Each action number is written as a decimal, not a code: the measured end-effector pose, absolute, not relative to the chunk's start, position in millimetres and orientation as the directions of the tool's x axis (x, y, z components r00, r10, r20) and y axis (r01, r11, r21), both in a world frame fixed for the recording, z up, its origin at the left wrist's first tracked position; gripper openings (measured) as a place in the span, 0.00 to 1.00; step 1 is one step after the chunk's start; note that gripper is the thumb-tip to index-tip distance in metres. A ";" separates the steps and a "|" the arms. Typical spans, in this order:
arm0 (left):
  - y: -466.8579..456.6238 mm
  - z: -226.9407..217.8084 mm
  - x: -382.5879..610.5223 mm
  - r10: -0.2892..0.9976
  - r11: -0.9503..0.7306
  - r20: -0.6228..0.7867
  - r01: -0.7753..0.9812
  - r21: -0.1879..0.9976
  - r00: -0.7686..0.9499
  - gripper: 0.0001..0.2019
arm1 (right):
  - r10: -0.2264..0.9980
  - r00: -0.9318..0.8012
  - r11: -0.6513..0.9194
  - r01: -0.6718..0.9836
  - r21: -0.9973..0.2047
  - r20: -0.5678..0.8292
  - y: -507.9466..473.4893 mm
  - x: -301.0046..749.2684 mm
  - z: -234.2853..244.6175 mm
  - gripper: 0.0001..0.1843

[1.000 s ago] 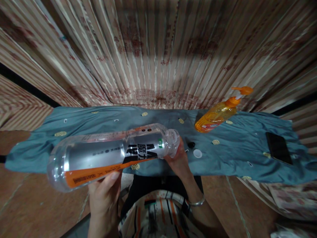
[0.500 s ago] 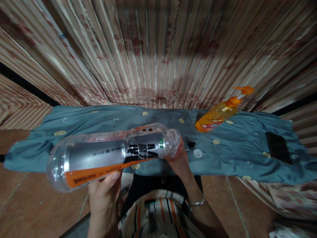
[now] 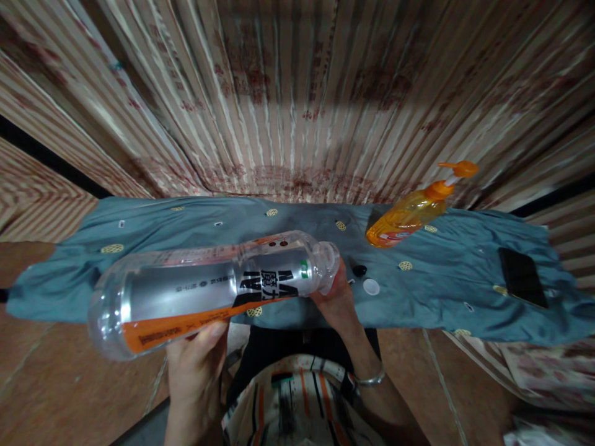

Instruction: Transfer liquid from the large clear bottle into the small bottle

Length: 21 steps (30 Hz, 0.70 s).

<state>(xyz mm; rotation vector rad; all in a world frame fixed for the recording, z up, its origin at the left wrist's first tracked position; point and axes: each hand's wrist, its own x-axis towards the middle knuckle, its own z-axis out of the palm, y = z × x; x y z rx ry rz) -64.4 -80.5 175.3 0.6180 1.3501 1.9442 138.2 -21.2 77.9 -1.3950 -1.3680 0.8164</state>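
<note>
A large clear plastic drink bottle point(image 3: 181, 285) with a silver and orange label lies on its side in the air, its neck to the right. My left hand point(image 3: 199, 347) is closed around the lower edge of its body, thumb on the label. At the neck, my right hand point(image 3: 333, 300) grips from below and behind; most of its fingers are hidden. The bottle's mouth has no cap on it. Just right of my right hand, a small black object point(image 3: 359, 271) and a round white cap point(image 3: 370, 286) lie on the teal cloth point(image 3: 307, 217).
A pump bottle point(image 3: 406, 217) of orange liquid with an orange pump top stands at the back right of the cloth. Farther right lies a black phone point(image 3: 523, 277). A striped, patterned curtain point(image 3: 279, 111) hangs close behind the table.
Almost nothing differs. The drink bottle has shifted very slightly to the right, with both hands still on it.
</note>
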 end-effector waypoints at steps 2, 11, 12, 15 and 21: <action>-80.8 176.9 -63.7 0.759 -0.226 -0.006 -0.273 0.935 -0.651 0.19 | 0.977 0.151 0.094 0.329 -0.940 0.150 -21.1 138.7 76.5 0.42; -78.5 173.9 -66.4 0.756 -0.234 0.006 -0.262 0.936 -0.654 0.21 | 0.970 0.143 0.131 0.379 -0.916 0.198 -21.5 138.9 75.0 0.42; -78.4 173.6 -66.9 0.758 -0.233 0.004 -0.265 0.936 -0.652 0.21 | 0.969 0.140 0.135 0.385 -0.913 0.202 -21.5 138.9 75.2 0.41; -78.7 174.6 -67.0 0.767 -0.219 0.002 -0.259 0.941 -0.642 0.21 | 0.966 0.136 0.152 0.396 -0.905 0.221 -21.5 139.2 74.4 0.41; -79.7 178.1 -64.0 0.771 -0.212 0.015 -0.235 0.949 -0.636 0.24 | 0.968 0.134 0.147 0.386 -0.911 0.213 -20.9 139.9 70.5 0.43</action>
